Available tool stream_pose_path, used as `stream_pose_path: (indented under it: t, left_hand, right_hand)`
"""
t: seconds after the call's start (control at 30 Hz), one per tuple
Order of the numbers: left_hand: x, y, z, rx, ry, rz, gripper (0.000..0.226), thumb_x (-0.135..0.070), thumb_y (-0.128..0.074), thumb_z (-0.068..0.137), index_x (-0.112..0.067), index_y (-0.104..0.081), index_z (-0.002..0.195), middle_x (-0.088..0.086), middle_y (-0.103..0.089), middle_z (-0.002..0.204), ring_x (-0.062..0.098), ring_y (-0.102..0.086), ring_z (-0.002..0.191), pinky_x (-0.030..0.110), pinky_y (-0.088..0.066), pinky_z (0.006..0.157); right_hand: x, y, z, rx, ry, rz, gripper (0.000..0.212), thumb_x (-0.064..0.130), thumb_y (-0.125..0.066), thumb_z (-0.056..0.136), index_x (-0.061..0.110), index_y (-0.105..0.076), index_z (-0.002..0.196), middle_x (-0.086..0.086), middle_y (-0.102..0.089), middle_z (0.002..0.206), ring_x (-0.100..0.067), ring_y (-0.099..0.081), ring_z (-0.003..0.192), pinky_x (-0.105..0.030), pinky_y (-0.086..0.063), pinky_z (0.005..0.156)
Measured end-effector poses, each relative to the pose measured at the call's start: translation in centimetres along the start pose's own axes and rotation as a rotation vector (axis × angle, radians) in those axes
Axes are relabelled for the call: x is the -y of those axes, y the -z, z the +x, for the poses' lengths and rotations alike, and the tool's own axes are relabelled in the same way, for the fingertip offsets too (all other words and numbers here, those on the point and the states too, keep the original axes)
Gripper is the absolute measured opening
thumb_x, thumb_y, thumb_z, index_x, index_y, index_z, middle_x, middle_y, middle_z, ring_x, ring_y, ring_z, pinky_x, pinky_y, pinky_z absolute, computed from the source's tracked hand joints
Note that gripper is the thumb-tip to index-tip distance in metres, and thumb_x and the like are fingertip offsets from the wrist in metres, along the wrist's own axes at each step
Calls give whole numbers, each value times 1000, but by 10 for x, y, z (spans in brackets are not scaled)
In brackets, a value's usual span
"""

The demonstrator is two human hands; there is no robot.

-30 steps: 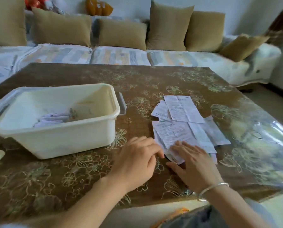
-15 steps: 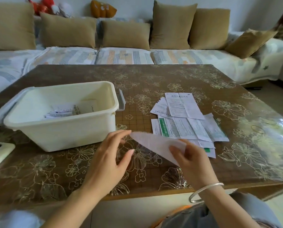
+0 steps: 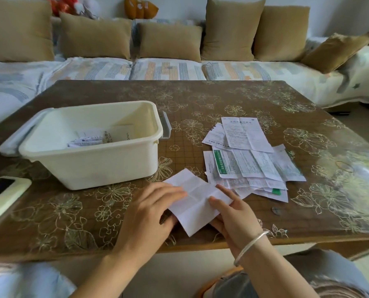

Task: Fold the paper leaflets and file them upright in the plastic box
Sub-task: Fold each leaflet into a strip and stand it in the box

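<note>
The right hand (image 3: 235,218) pinches the leaflet (image 3: 197,208) at its right corner: the thumb lies on top, the forefinger stretches out along the far edge, and the other fingers curl beneath. The left hand (image 3: 149,211) grips the other side, its fingers laid over the sheet and its thumb tucked at the near edge. A bracelet (image 3: 251,246) circles the right wrist.

The leaflet is white, blank side up, and crossed by a grid of old fold creases. It sits at 6 o'clock on the table (image 3: 200,95), just inside the near edge and slightly raised, with a shadow beneath it. It is turned diamond-wise, one corner toward 12 o'clock and one toward 6. The left hand covers too much of it to settle its long axis.

At 10 o'clock from it stands the plastic box (image 3: 89,166), cream-coloured, with a few folded leaflets (image 3: 86,140) inside. At 1 o'clock the pile of unfolded leaflets (image 3: 250,162) is fanned out, its nearest sheets just beside the right forefinger. A phone (image 3: 3,190) lies at 9 o'clock on the table's left edge.
</note>
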State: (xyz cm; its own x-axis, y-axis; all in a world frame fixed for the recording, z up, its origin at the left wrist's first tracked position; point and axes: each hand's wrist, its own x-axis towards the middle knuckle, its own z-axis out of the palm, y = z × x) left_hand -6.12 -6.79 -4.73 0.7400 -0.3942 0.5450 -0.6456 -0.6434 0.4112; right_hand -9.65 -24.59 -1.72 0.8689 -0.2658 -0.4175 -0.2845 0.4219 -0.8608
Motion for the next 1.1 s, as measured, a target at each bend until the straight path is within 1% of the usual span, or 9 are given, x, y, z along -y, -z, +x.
stream_pose_path:
  t: [0.07,0.17,0.27,0.37,0.5,0.6,0.73,0.9,1.1]
  left_hand:
    - [5,2,-3,6,29,-6,44,0,-82,65,-25,-76,100,-15,-70,100,5,-58,99,37,-53,82]
    - [13,10,-8,38,120,-40,45,-1,-85,65,-32,-76,95,-24,-69,92,5,-61,90,27,-49,74]
    - [18,19,-9,87,188,-145,50,2,-83,66,-37,-76,97,-43,-61,89,-8,-60,90,14,-47,71]
    - [20,27,-8,146,204,-215,43,1,-79,73,-35,-76,97,-33,-69,94,-7,-64,92,21,-54,75]
    - [15,27,-10,171,234,-260,33,-5,-76,78,-34,-76,95,-25,-71,88,-3,-65,86,12,-49,72]
    - [11,21,-11,137,292,-264,23,-16,-72,83,-35,-75,96,-20,-69,85,3,-64,82,21,-51,69]
    - [10,11,-8,33,301,-130,26,-37,-63,86,-30,-69,111,-14,-69,97,2,-65,84,26,-57,67]
    - [9,0,-5,52,313,19,61,-25,-72,84,-23,-47,140,-3,-63,119,14,-63,102,18,-52,81]
    - [8,-4,-7,-54,233,90,72,-21,-76,75,-15,-45,140,5,-39,146,19,-51,125,29,-46,99]
  right_hand:
    - [-1,2,-3,46,53,-110,39,11,-58,92,16,-49,130,-6,-60,112,-21,-63,101,-33,-60,69]
    - [-3,13,-4,31,305,-350,19,15,-52,95,23,-59,111,2,-67,103,-13,-66,93,-30,-59,62]
    - [-6,28,0,-37,754,-812,35,0,-49,94,30,-64,104,18,-65,103,-3,-64,92,-30,-57,75]
    - [-10,28,-1,8,991,-1106,46,-2,-55,74,30,-65,106,30,-55,100,-3,-56,95,-28,-46,80]
    - [-16,23,-1,50,883,-1182,42,35,-46,69,35,-61,108,27,-60,91,-2,-48,95,-26,-33,85]
    - [-21,20,6,-15,892,-1156,35,49,-53,77,33,-62,107,29,-54,82,-4,-48,86,-30,-38,84]
    - [-25,11,13,-118,928,-1136,31,40,-71,79,23,-63,104,29,-44,73,-13,-48,77,-37,-45,73]
    - [-32,10,19,-158,933,-1220,48,34,-78,74,24,-58,117,16,-60,77,-16,-51,81,-31,-37,74]
    - [-32,12,19,-116,908,-1197,58,36,-76,75,25,-51,127,16,-59,92,-13,-51,86,-31,-42,78]
